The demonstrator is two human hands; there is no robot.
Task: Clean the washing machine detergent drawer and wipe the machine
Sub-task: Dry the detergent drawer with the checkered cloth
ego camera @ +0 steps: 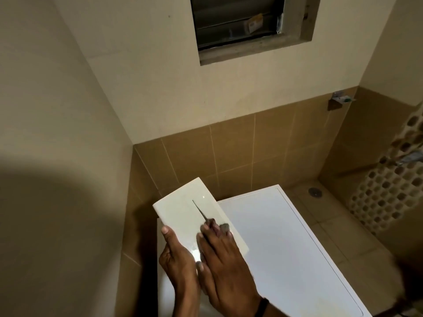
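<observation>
I hold a white, glossy, flat detergent drawer piece (183, 207) tilted above the left rear of the white washing machine top (286, 248). My left hand (176, 255) grips the piece's near left edge, thumb on its face. My right hand (219, 271) lies over the piece's lower right part. Its fingertips pinch what looks like a thin dark pointed tool (199, 210), whose tip rests on the white face. The fingertips look grey and smeared. The underside of the piece is hidden.
The machine stands in a corner with a brown tiled wall (229, 156) behind it and a cream wall to the left. A louvred window (238, 21) is high up. To the right are a floor drain (315, 191), a mosaic strip and a tap (409, 157).
</observation>
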